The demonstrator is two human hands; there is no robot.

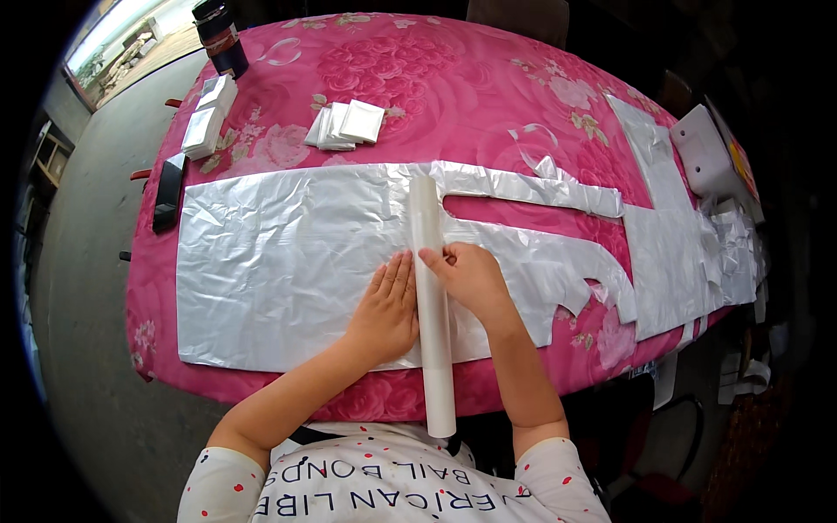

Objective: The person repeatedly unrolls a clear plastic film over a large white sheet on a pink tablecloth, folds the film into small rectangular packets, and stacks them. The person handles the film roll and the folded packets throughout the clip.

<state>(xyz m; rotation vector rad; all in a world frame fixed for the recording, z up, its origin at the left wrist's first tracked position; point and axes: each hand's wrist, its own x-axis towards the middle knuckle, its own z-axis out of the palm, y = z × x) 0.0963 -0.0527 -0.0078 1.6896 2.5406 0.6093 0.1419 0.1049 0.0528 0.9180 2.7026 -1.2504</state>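
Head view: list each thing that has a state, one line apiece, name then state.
White tube: lying across the sheet, overhanging the table edge.
Silver sheet: spread flat, wrinkled.
Left hand: flat on the sheet beside the tube.
Right hand: fingers on the tube.
White packets: stacked.
Black phone: screen dark.

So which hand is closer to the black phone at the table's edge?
Left. The left hand lies flat on the silver sheet, on the phone's side of the white tube. The right hand rests across the tube, farther away.
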